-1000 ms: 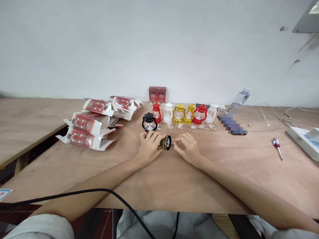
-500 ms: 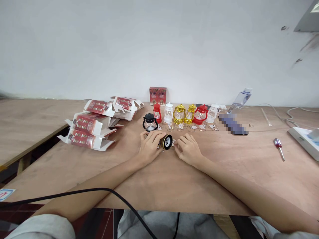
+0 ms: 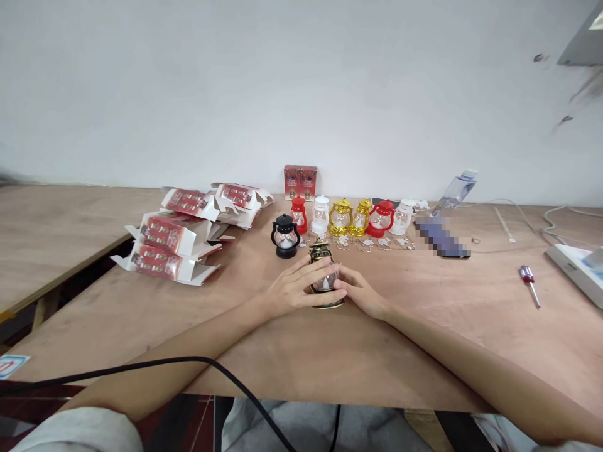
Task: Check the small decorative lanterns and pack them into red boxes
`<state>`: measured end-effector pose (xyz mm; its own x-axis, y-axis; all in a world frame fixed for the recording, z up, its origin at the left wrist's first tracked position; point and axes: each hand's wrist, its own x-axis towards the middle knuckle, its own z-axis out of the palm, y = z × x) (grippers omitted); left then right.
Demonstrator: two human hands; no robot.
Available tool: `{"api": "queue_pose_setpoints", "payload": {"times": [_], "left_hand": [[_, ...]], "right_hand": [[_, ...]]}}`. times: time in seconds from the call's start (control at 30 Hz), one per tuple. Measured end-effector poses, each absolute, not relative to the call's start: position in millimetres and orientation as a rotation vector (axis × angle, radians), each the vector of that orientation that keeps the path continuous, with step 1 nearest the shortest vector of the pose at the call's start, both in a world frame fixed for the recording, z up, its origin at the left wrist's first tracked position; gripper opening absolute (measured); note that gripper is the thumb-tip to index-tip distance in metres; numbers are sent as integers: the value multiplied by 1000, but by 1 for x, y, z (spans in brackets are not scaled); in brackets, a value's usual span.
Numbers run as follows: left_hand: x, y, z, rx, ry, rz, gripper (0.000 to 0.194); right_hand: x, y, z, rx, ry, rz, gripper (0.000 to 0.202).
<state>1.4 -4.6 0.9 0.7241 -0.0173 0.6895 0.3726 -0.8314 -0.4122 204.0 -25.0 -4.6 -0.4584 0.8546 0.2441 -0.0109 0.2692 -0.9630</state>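
A black-and-gold lantern (image 3: 326, 282) is held between my two hands over the wooden table, its base toward me. My left hand (image 3: 298, 286) lies across the lantern from the left, fingers wrapped over its front. From the right, my right hand (image 3: 362, 292) grips its side with the fingertips. A black lantern (image 3: 285, 236) stands upright just beyond my left hand. Behind them is a row of small lanterns: red (image 3: 298, 215), white (image 3: 320, 215), gold (image 3: 340, 217) and others. Thin metal pieces with small white parts (image 3: 369, 245) lie in front of that row.
Opened red-and-white boxes (image 3: 162, 232) lie piled at the left. Two red boxes (image 3: 300, 182) stand by the wall. On the right are a bottle (image 3: 455, 191), a blurred phone (image 3: 441, 237), a screwdriver (image 3: 529, 284) and a white tray (image 3: 579, 270). A black cable (image 3: 188, 359) crosses the front.
The black-and-gold lantern has turned from base-facing to nearly upright and come nearer to me. My right hand has moved onto it, and my left hand has shifted with it.
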Motion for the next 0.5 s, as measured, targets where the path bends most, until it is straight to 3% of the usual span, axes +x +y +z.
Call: {"api": "queue_pose_setpoints", "payload": {"times": [0.13,0.33,0.5], "left_hand": [[3,-6,4,-2395,-347,-875,45],[8,-6,-1,-2619,-462,-857,45],[12,-3,-4,-2920,-430,-738,31]], "right_hand": [[203,-18,-7,-806,-1560,1361,49],[231,17,-8,-1113,-1377,679,50],[250,34,-14,-1393,-1446,429,52]]}}
